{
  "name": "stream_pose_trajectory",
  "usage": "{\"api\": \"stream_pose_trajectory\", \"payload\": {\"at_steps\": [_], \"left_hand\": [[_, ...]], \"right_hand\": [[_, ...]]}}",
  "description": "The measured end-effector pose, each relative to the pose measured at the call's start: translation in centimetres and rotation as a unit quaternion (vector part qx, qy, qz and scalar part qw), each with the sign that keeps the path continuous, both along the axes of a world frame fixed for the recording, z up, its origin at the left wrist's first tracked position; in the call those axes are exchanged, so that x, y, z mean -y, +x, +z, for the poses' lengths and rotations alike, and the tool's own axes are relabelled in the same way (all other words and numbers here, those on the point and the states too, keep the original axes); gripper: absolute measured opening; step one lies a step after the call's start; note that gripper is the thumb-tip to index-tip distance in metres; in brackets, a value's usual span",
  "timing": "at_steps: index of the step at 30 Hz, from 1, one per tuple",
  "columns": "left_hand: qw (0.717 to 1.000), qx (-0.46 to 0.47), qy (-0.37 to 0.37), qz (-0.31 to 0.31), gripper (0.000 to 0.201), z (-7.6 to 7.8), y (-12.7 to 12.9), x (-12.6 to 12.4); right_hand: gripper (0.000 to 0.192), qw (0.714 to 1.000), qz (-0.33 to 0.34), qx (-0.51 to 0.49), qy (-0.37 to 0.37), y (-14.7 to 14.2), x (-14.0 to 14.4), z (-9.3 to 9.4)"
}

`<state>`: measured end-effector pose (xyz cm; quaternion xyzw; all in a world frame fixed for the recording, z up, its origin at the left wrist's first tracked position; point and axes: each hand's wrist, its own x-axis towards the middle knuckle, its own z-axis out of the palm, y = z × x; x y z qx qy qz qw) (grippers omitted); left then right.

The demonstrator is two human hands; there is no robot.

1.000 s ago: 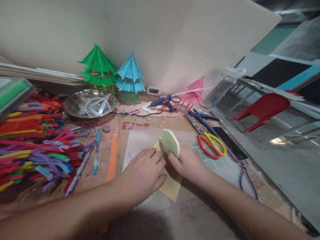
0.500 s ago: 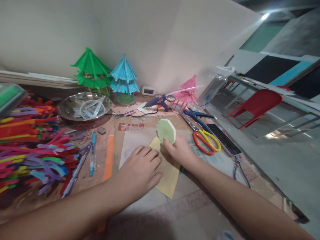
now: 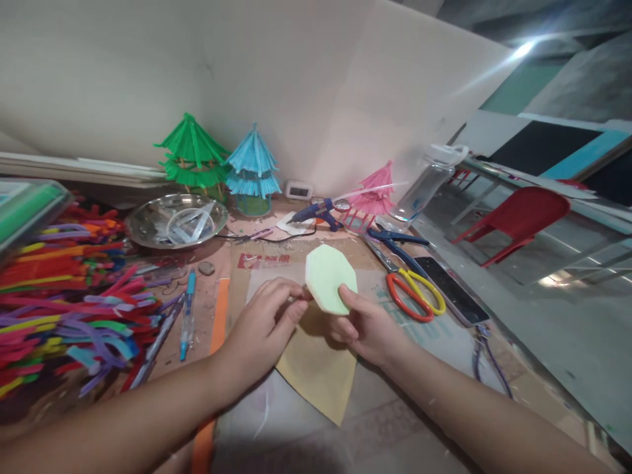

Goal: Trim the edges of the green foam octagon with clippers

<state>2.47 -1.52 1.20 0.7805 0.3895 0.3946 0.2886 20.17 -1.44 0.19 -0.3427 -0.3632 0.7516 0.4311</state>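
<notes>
My right hand [image 3: 372, 326] grips a pale green octagonal piece [image 3: 330, 280] with a thick whitish edge, thumb across its face and fingers behind. At the left edge of that piece are the curled fingertips of my left hand [image 3: 269, 322]; thumb and forefinger are close together, and what they pinch is hidden. Under both hands is a sheet of yellow paper [image 3: 320, 375], its near edge curved and its far part covered. Beneath it lies a whitish translucent sheet [image 3: 257, 401] on a cardboard-covered table.
To the right lie scissors [image 3: 415, 293], blue-handled pliers [image 3: 395, 240], a phone [image 3: 451, 289] and purple-handled cutters [image 3: 486, 359]. Behind are a glue gun [image 3: 316, 212], paper-like green [image 3: 195, 155], blue [image 3: 253, 164] and pink towers [image 3: 372, 191], and a metal dish [image 3: 135, 224]. Colourful fuzzy stems [image 3: 74, 309] fill the left.
The octagonal piece has turned its face more toward me. My left hand has moved from lying over the yellow paper to the piece's edge, fingers curling. The paper has shifted toward me.
</notes>
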Motion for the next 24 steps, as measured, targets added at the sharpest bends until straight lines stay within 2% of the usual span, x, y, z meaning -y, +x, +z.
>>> {"api": "stream_pose_trajectory", "payload": {"at_steps": [6, 13, 20, 24], "left_hand": [[1.000, -0.002, -0.008, -0.024, 0.017, 0.14, -0.06, 0.25], [0.999, 0.034, -0.024, -0.014, 0.022, 0.23, -0.09, 0.10], [0.999, -0.004, -0.026, 0.029, 0.020, 0.47, 0.03, 0.17], [1.000, 0.004, -0.029, 0.012, 0.029, 0.50, -0.04, 0.26]], "right_hand": [[0.041, 0.998, 0.005, 0.040, 0.050, -0.06, 0.52, -0.13], [0.039, 0.991, 0.009, 0.092, 0.100, -0.33, 0.89, -0.20], [0.040, 0.985, 0.028, 0.121, 0.120, -0.24, 0.89, -0.65], [0.040, 0.982, 0.020, 0.126, 0.142, -0.28, 1.00, -0.91]]}}
